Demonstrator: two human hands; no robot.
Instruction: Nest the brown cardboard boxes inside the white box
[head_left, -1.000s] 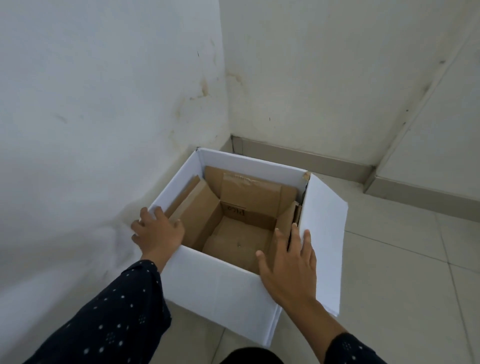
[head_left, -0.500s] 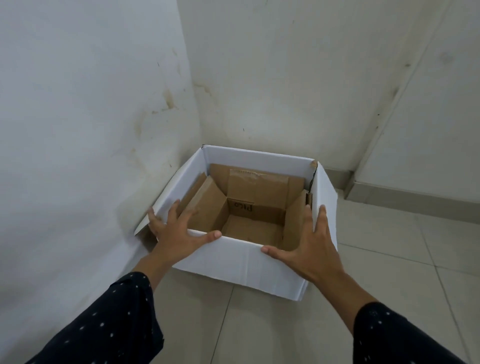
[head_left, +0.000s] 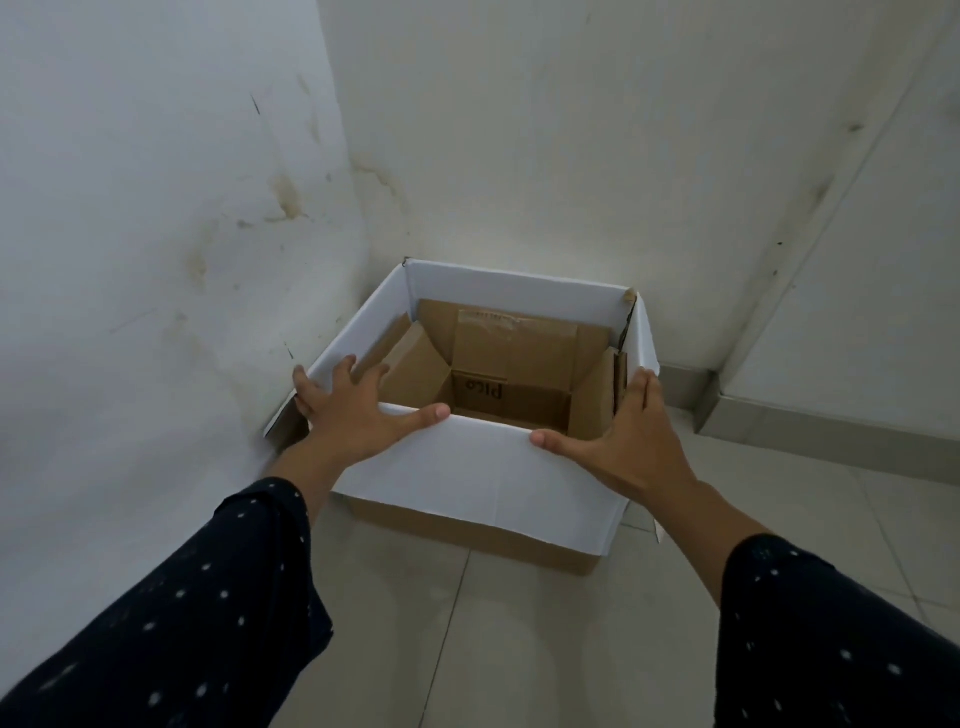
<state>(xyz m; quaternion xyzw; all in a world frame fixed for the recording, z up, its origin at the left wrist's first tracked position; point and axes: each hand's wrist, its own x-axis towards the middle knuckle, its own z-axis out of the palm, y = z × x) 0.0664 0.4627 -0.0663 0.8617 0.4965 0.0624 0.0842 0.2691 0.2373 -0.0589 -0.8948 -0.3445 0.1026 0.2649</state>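
The white box (head_left: 483, 483) stands on the floor in the corner of the room, its flaps folded outward. Nested inside it is an open brown cardboard box (head_left: 514, 353), with flaps upright against the white walls and printed letters on its far inner wall. A second brown layer shows along the left inner side (head_left: 384, 343). My left hand (head_left: 358, 415) clasps the near left corner of the white box, thumb lying along the near rim. My right hand (head_left: 628, 436) clasps the near right corner, thumb on the near rim and fingers up the right side.
A stained white wall (head_left: 156, 260) runs close along the box's left side, touching its left flap (head_left: 283, 421). Another wall stands right behind it. A grey skirting (head_left: 831, 441) runs at the right. Grey floor tiles (head_left: 519, 649) stretch in front and to the right.
My hands shifted from the rim and inside edge to the two near corners. The right flap went from sticking out to hanging down. The box now sits farther from me, in the corner.
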